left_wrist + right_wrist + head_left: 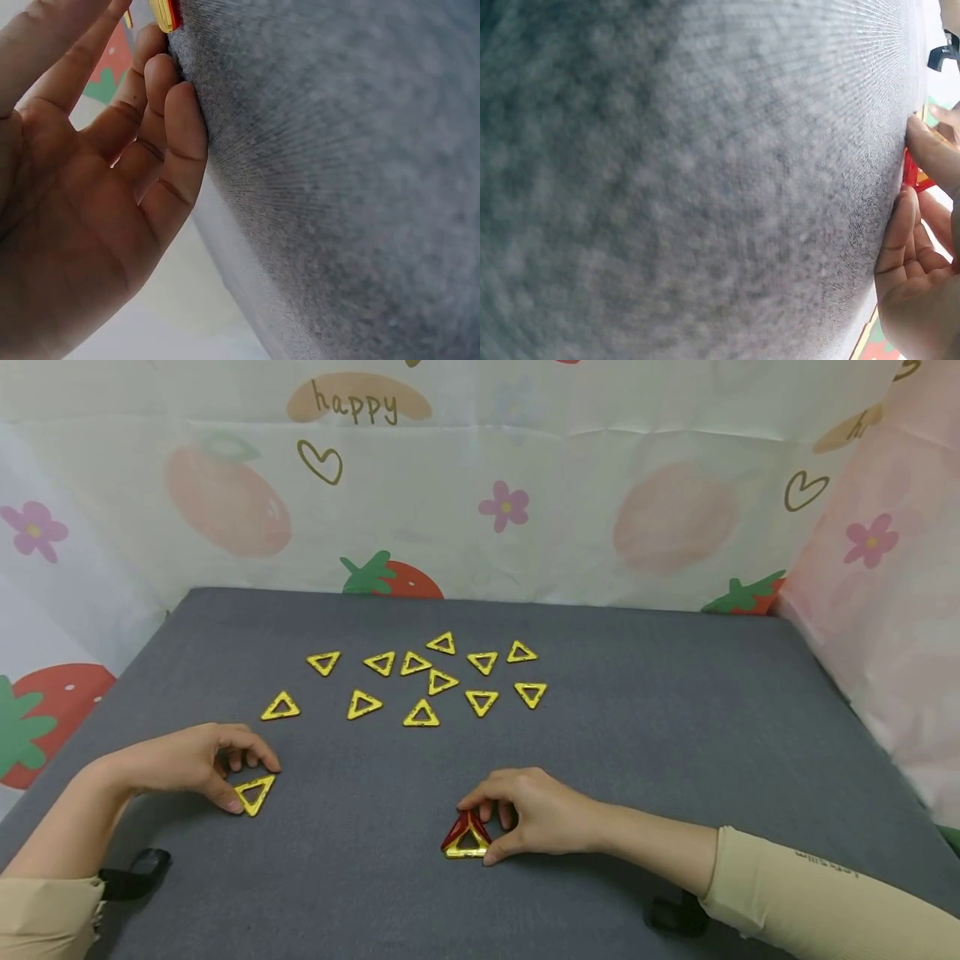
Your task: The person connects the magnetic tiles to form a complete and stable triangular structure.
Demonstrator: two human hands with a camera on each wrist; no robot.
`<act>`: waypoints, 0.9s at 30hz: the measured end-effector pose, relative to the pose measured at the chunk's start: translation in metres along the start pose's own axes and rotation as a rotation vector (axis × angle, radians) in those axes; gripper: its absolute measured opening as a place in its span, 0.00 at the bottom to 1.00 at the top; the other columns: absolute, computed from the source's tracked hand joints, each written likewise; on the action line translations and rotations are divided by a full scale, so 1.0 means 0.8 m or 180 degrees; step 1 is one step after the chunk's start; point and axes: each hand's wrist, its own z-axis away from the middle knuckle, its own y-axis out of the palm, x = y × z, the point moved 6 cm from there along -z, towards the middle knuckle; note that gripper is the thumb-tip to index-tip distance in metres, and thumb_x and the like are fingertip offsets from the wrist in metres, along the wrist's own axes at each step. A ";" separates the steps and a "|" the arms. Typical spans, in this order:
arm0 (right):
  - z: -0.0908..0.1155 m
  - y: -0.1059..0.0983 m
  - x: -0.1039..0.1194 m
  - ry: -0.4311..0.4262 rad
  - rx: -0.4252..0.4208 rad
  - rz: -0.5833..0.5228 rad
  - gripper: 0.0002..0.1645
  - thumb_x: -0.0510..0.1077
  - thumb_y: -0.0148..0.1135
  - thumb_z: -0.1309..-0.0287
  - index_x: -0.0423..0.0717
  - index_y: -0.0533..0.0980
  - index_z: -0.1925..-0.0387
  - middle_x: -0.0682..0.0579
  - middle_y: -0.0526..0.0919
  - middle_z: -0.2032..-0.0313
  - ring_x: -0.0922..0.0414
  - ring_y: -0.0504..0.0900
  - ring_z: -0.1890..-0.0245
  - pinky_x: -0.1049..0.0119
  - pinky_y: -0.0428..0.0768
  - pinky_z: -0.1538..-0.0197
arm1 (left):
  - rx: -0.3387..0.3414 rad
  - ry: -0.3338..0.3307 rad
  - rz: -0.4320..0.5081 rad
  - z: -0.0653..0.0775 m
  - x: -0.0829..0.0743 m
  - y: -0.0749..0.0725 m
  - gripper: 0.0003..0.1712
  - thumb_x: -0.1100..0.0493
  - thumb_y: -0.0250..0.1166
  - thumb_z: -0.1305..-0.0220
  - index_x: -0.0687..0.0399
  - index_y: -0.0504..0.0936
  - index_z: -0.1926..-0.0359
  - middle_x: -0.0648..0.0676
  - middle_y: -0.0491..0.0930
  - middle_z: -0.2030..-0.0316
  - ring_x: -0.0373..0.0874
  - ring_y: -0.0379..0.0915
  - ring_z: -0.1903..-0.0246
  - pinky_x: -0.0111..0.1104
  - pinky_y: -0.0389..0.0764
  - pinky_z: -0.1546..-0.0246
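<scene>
In the head view my left hand (191,760) is at the left of the table, thumb and index finger at opposite sides of a yellow triangular magnetic tile (265,786) with an open middle. The left wrist view shows a yellow and red tile edge (163,13) beside the fingers; the other fingers are loosely bent. Near the front middle, my right hand (543,814) grips a small pyramid (465,852) of triangular tiles, yellow in front with red sides above. Thumb and index finger hold it at its right and top. Fingers partly cover its red part (910,169) in the right wrist view.
Several yellow triangular tiles (422,714) lie flat, spread apart across the middle and back of the grey table (675,718). A printed cloth (570,468) hangs behind and at both sides. Black straps (142,872) are on the wrists.
</scene>
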 end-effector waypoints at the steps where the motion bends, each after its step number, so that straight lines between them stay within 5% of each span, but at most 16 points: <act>1: 0.000 0.000 0.000 -0.0003 -0.0001 -0.0001 0.33 0.51 0.78 0.54 0.53 0.79 0.44 0.58 0.81 0.63 0.70 0.73 0.70 0.76 0.77 0.66 | -0.0007 0.0001 -0.0011 -0.001 -0.001 0.000 0.27 0.48 0.77 0.51 0.46 0.82 0.49 0.51 0.72 0.61 0.38 0.63 0.63 0.30 0.71 0.68; 14: 0.001 -0.001 -0.001 -0.0026 -0.0009 0.0002 0.33 0.52 0.78 0.54 0.54 0.79 0.44 0.58 0.80 0.63 0.70 0.73 0.71 0.76 0.77 0.66 | -0.0005 -0.0145 -0.0144 -0.013 -0.014 0.003 0.28 0.48 0.79 0.57 0.54 0.73 0.62 0.52 0.69 0.68 0.35 0.64 0.69 0.32 0.68 0.72; 27: 0.001 0.000 -0.001 -0.0018 0.0023 -0.0030 0.33 0.52 0.78 0.54 0.54 0.79 0.43 0.58 0.80 0.62 0.70 0.73 0.70 0.76 0.77 0.66 | 0.0303 -0.0083 0.0270 -0.023 -0.038 0.024 0.15 0.55 0.69 0.38 0.60 0.73 0.62 0.50 0.77 0.74 0.35 0.74 0.75 0.33 0.81 0.72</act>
